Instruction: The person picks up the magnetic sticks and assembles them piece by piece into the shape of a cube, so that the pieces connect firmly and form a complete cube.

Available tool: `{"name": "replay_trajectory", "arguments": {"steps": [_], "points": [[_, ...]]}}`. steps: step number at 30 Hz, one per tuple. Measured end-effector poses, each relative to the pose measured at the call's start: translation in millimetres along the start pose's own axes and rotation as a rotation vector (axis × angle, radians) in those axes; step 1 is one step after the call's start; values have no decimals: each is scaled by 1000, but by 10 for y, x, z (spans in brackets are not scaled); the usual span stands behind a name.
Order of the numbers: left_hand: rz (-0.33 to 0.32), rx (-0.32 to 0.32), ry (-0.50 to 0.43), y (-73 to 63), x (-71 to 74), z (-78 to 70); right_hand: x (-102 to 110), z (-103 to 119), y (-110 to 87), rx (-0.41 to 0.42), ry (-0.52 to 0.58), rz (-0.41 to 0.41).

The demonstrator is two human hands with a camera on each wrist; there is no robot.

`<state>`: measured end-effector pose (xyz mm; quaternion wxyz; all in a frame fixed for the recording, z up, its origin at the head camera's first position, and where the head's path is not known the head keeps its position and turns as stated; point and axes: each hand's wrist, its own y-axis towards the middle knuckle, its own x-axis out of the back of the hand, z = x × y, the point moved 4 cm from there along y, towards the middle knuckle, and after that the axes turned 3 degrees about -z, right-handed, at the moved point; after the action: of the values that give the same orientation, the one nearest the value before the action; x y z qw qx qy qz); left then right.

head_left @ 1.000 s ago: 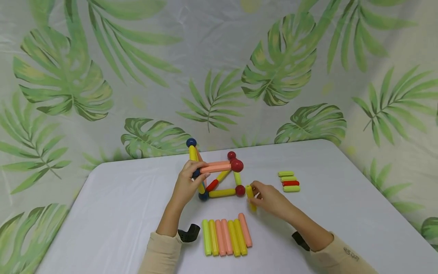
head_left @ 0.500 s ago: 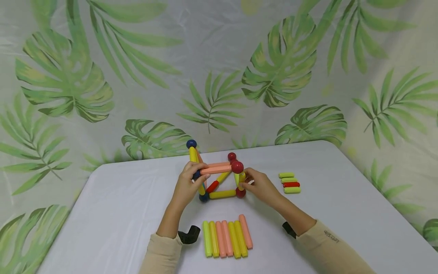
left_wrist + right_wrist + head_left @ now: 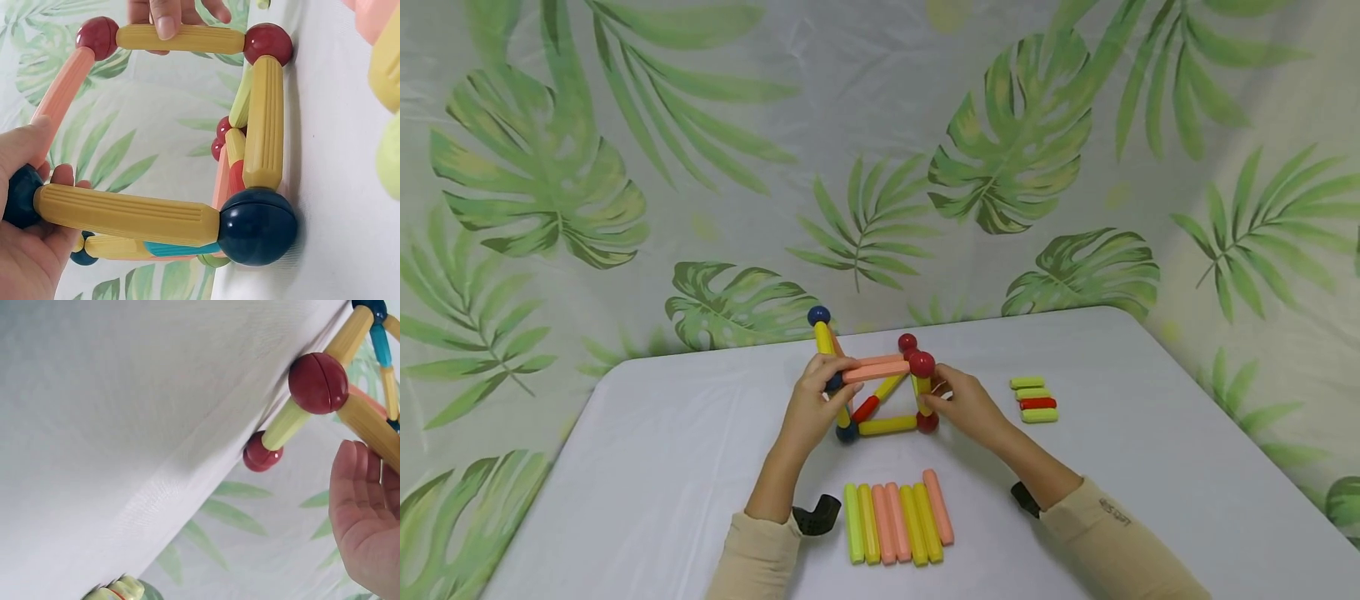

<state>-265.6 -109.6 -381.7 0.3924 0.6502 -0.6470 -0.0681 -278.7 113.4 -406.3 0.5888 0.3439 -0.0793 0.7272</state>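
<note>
A frame of toy building sticks and balls stands on the table. My left hand point(image 3: 812, 404) grips the left end of a pink building stick point(image 3: 880, 371) at the frame's top, beside a blue ball point(image 3: 22, 197). My right hand point(image 3: 966, 404) pinches an upright yellow building stick point(image 3: 924, 398) between thumb and fingers. In the left wrist view that stick spans from an upper red ball point(image 3: 97, 39) to a lower red ball point(image 3: 269, 45), touching both. A yellow bottom stick point(image 3: 264, 122) runs from the lower red ball to a dark blue ball point(image 3: 257, 226).
Several long sticks point(image 3: 895, 521) in green, yellow and pink lie in a row in front of the frame. Several short sticks point(image 3: 1037, 404), green and red, lie to its right. A leaf-patterned cloth point(image 3: 865, 217) hangs behind the white table point(image 3: 647, 467).
My right hand has moved left with the yellow stick, turning it upright and bringing it between the two red balls at the frame's right corner. My left hand has stayed in place.
</note>
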Motion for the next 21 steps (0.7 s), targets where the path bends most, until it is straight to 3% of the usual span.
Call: {"name": "replay_trajectory", "arguments": {"steps": [5,13,21], "points": [[46,-21,44,-6,1,-10,7,-28,12,-3,9,-5],[-13,20,66,-6,75,-30,42,-51,-10,-40,24,-4],[18,20,72,-2,40,-4,50,-82,-26,-50,39,0]]}}
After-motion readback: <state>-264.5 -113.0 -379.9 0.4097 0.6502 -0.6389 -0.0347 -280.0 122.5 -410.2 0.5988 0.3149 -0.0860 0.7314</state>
